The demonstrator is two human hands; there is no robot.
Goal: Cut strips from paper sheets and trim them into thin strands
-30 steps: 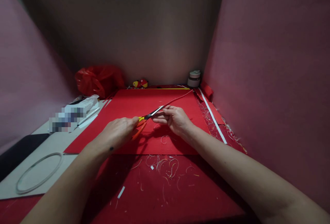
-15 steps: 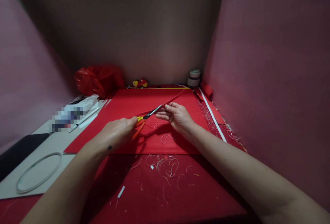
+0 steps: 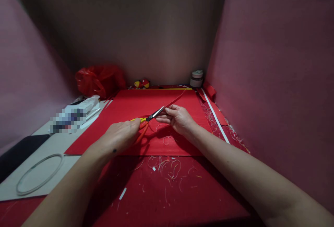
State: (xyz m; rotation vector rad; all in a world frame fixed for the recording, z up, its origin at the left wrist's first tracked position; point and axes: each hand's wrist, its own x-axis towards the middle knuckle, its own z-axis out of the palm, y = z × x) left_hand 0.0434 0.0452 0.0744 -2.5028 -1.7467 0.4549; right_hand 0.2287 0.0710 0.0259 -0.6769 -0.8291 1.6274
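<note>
My left hand point(image 3: 121, 133) is closed around the handles of a pair of scissors point(image 3: 150, 117) with yellow and orange grips. The blades point up and to the right, their tips right by the fingers of my right hand point(image 3: 179, 118). Between its thumb and forefinger that hand pinches a thin red strip point(image 3: 176, 98), which rises toward the back right. Its other fingers are loosely bent. Both hands are above a red ribbed sheet point(image 3: 125, 107). Whether the blades touch the strip is hard to make out.
Thread scraps point(image 3: 167, 166) litter the red table cover point(image 3: 156, 199). On the left lie a pale board point(image 3: 70, 174), a thin hoop point(image 3: 39, 174) and a plastic packet point(image 3: 91, 103). Behind are a red bag point(image 3: 100, 80), small red-yellow figures point(image 3: 142, 84) and a lidded jar point(image 3: 196, 79). Walls enclose the sides.
The scissors have shifted slightly and show more bright blade beside my right fingers. The strip's part left of the blades no longer shows clearly. My right hand has barely moved.
</note>
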